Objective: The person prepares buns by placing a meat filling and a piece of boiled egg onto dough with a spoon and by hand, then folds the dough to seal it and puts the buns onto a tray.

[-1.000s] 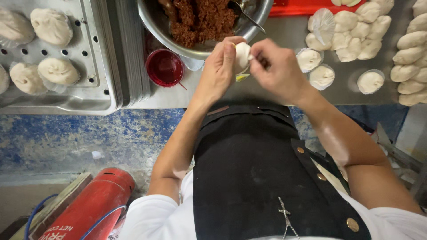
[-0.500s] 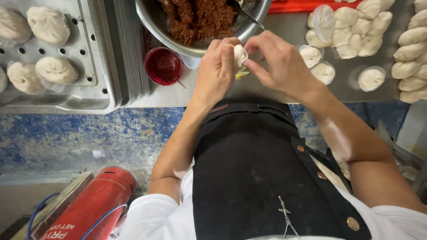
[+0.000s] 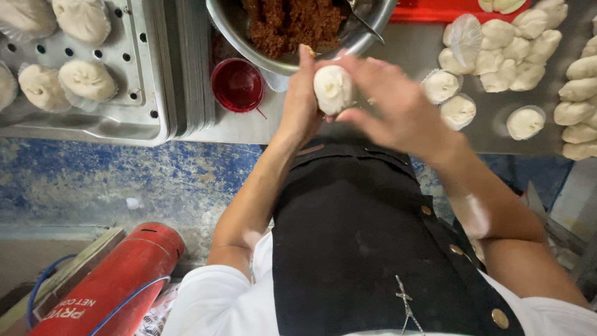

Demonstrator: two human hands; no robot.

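Head view: looking straight down on the person's own body and hands
Apron (image 3: pixel 367 249): black, with round gold buttons, nearest to the camera, over a white shirt
Red cylinder (image 3: pixel 112 286): lies on the floor at the lower left, with a blue hose around it
Left hand (image 3: pixel 301 102): fingers closed around the dough bun from the left side, thumb up along it
Right hand (image 3: pixel 392 102): fingers pinched on the right side of the same bun
Dough bun (image 3: pixel 333 89): white, round, held between both hands above the table edge, just in front of the bowl
Red cup (image 3: pixel 237 84): small, round, stands on the metal table (image 3: pixel 410 46) just left of the hands
Metal bowl (image 3: pixel 373 25): holds brown minced filling (image 3: pixel 292 22), a spoon handle rests on its rim
Perforated tray (image 3: pixel 146 74): on the left, carries finished buns on paper
Dough pieces (image 3: pixel 516 46): raw white lumps heaped at the right, some flat rounds (image 3: pixel 525 122) near them
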